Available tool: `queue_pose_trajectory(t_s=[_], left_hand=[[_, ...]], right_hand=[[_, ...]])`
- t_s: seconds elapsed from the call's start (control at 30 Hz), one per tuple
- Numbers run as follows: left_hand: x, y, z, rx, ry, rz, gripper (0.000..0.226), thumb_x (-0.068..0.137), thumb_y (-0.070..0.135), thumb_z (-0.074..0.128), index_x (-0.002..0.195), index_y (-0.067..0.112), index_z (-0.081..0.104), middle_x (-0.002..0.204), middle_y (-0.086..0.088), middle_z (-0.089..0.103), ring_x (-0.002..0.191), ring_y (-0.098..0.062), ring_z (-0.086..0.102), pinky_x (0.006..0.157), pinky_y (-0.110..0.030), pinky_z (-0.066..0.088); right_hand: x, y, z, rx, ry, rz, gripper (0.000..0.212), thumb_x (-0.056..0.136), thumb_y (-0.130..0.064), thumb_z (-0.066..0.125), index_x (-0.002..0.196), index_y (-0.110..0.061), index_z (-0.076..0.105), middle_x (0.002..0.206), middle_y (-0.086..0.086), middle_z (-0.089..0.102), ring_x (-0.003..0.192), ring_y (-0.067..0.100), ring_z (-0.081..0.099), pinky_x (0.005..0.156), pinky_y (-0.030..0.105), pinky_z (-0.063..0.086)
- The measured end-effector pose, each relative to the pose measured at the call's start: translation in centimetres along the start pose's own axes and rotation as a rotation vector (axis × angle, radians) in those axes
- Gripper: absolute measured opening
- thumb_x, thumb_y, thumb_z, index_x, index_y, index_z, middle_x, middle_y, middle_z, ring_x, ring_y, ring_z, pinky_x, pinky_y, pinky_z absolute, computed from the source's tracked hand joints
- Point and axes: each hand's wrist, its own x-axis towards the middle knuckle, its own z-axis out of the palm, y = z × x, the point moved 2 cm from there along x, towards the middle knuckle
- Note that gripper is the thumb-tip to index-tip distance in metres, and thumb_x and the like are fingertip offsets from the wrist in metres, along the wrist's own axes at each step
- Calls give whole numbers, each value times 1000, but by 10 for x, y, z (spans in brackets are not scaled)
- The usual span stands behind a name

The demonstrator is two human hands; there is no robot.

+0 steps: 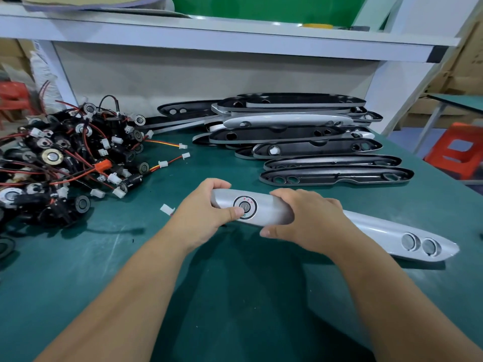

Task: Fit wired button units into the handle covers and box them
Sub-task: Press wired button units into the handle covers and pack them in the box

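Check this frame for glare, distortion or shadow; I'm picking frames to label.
Head view: the wide-angle lens skews the white shelf; soft glare sits on the silver handle cover; a broad dark shadow falls on the green mat.

Silver handle cover on a dark green table; black button units carry red wires.

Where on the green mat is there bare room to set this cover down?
Bare mat lies between the forearms and front left, below the button pile. A narrow lane, strewn with connectors, runs between that pile and the cover stack. Behind the held cover, the far side is crowded.
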Motion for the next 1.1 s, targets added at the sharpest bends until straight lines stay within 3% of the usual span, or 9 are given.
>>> queue_pose_trajectory(t_s=[0.13,0.23,0.3,0.43,0.5,0.67,0.8,0.9,1.1], left_hand=[[-1,2,5,26,45,-12,32,79,21,78,101,29,57,88,2,68,87,-26,67,62,-17,49],[-1,6,7,1,82,2,30,78,16,78,97,26,58,89,2,68,89,-29,66,82,-39,56],[-1,7,8,15,86,15,28,78,14,77,94,26,57,89,1,68,89,-31,65,83,-46,54],[-2,2,9,134,60,73,25,85,21,70,92,35,51,101,2,62,85,-15,60,65,-26,43],[-1,-1,8,136,34,77,23,89,24,66,94,38,49,106,2,59,86,-9,56,65,-21,37],[2,-4,2,39,24,23,27,89,30,66,105,41,47,105,-7,60,97,-23,60,88,-38,48],[2,-3,0,121,12,2,52,78,34,76,117,41,43,100,1,53,81,-9,53,64,-20,35],[3,-2,4,135,19,20,48,79,30,77,114,38,46,115,1,52,88,-10,53,66,-19,36],[2,3,6,173,103,66,41,78,25,77,108,34,49,116,1,51,86,-10,54,65,-21,39]], right_hand=[[-7,-2,8,-115,64,-27,79,63,-79,56,130,-44,33,110,-14,49,111,15,43,90,37,29],[-7,-4,12,-172,149,-36,77,66,-78,56,130,-40,33,113,-12,51,111,16,45,90,37,30],[-8,-4,13,-194,192,-38,76,67,-78,55,129,-39,34,113,-13,51,110,17,46,89,36,30],[-12,-2,14,-202,233,-62,77,69,-76,55,133,-40,31,118,-14,51,112,15,44,92,36,29],[-13,3,14,-179,225,-70,82,69,-75,55,138,-41,26,123,-14,48,117,14,41,96,35,26],[-24,43,6,-190,142,37,88,63,-84,48,137,-46,21,131,-16,44,124,14,38,103,40,25],[-39,92,-2,-198,52,172,95,55,-93,30,138,-47,21,133,-16,44,127,13,36,106,39,24],[-46,106,-3,-209,76,179,101,49,-96,20,136,-46,27,130,-15,47,125,13,39,105,36,22],[-46,105,-1,-233,181,163,97,52,-94,24,133,-41,36,122,-13,53,118,14,45,100,36,27]])
